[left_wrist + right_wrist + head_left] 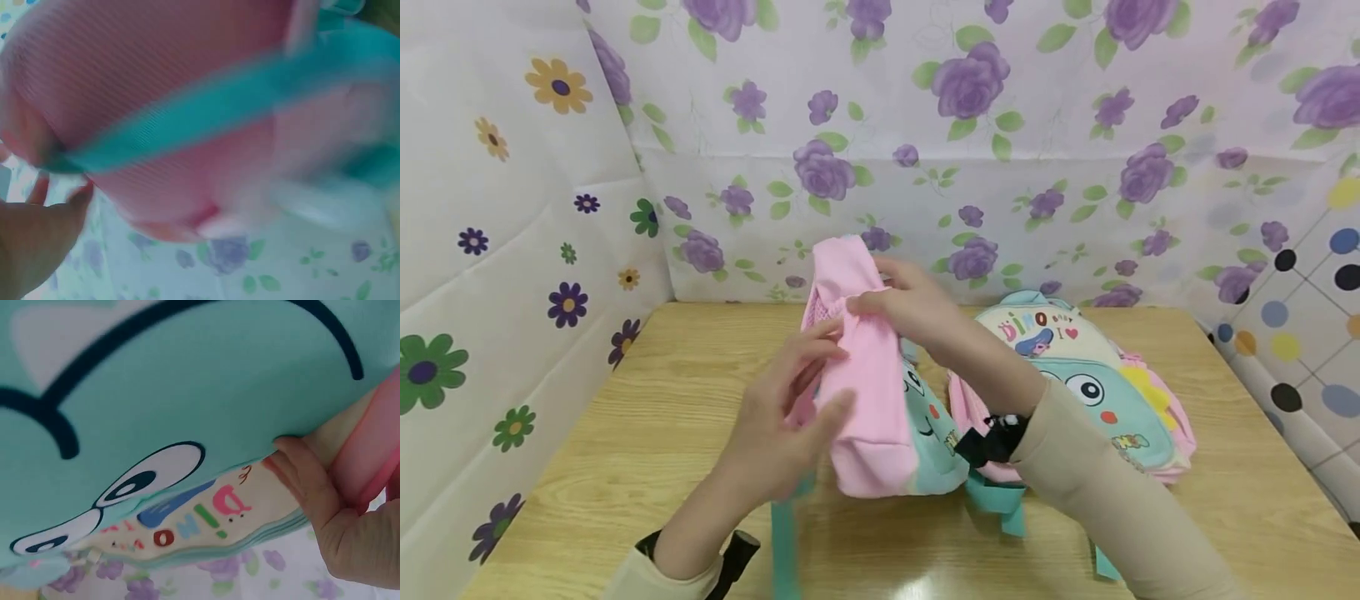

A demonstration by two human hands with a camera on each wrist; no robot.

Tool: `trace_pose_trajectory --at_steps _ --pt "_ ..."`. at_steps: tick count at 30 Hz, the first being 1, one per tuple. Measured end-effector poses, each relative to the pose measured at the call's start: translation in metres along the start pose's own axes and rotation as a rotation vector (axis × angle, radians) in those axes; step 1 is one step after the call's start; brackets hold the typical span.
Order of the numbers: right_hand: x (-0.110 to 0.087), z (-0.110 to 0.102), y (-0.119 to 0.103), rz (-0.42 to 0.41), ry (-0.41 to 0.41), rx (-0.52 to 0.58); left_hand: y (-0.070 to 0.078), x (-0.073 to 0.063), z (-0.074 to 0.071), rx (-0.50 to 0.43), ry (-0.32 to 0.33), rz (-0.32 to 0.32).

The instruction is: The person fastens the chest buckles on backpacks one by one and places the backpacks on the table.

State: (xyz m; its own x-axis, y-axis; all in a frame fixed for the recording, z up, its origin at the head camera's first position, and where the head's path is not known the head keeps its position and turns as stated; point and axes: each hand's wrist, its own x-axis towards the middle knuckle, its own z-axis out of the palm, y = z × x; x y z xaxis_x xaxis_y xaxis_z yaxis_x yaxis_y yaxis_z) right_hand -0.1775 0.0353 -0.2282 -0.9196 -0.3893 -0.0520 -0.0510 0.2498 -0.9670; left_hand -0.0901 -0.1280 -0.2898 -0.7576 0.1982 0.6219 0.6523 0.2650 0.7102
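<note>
Wooden table (647, 433): right hand (917, 307) grips pink backpack (874, 379); left hand (767, 429) beside.

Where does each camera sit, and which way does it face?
Head: worn on the head, looking forward and down at a pink-and-mint fabric backpack and pale wooden table; left hand, right hand and cream sleeves show.
Left wrist: worn there, facing that backpack's pink mesh panel and teal strap; part of the left hand shows.
Right wrist: worn there, facing its mint cartoon front; part of the right hand shows.
Shared: head and right wrist both show the cartoon front and right hand.
</note>
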Motion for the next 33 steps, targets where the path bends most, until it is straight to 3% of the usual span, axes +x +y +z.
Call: trace_pose_trajectory --at_steps 2,4,7,9,11,14,17,20,22,25,28,33 --pt "-0.007 -0.01 -0.001 -0.034 -0.007 0.06 -0.003 -0.001 -0.005 -0.138 0.082 -0.002" --pt "-0.015 -0.021 -0.002 -0.061 -0.008 0.12 -0.008 -0.001 -0.013 -0.186 0.199 -0.024" --pt "-0.026 -0.034 -0.001 -0.106 0.016 0.18 -0.022 0.0 -0.026 -0.143 0.338 -0.165" --pt "-0.032 -0.041 0.001 -0.124 0.026 0.217 -0.039 0.001 -0.033 -0.097 0.369 -0.292" --pt "-0.036 -0.046 0.005 -0.143 0.018 0.248 -0.06 0.001 -0.037 -0.054 0.331 -0.454" --pt "-0.041 -0.051 0.011 -0.181 -0.024 0.302 -0.094 -0.003 -0.039 -0.029 0.174 -0.661" --pt "-0.045 -0.054 0.016 -0.222 -0.056 0.369 -0.12 -0.008 -0.036 -0.065 -0.001 -0.776" --pt "-0.048 -0.056 0.024 -0.281 -0.063 0.439 -0.134 -0.015 -0.029 -0.127 -0.129 -0.781" --pt "-0.05 -0.058 0.031 -0.339 -0.057 0.478 -0.137 -0.022 -0.025 -0.175 -0.187 -0.744" --pt "-0.05 -0.059 0.043 -0.424 -0.034 0.511 -0.136 -0.028 -0.021 -0.244 -0.191 -0.696" --pt "-0.048 -0.06 0.053 -0.45 0.012 0.523 -0.134 -0.031 -0.02 -0.296 -0.086 -0.686" --pt "-0.041 -0.063 0.069 -0.326 0.115 0.465 -0.132 -0.03 -0.024 -0.284 0.248 -0.744"
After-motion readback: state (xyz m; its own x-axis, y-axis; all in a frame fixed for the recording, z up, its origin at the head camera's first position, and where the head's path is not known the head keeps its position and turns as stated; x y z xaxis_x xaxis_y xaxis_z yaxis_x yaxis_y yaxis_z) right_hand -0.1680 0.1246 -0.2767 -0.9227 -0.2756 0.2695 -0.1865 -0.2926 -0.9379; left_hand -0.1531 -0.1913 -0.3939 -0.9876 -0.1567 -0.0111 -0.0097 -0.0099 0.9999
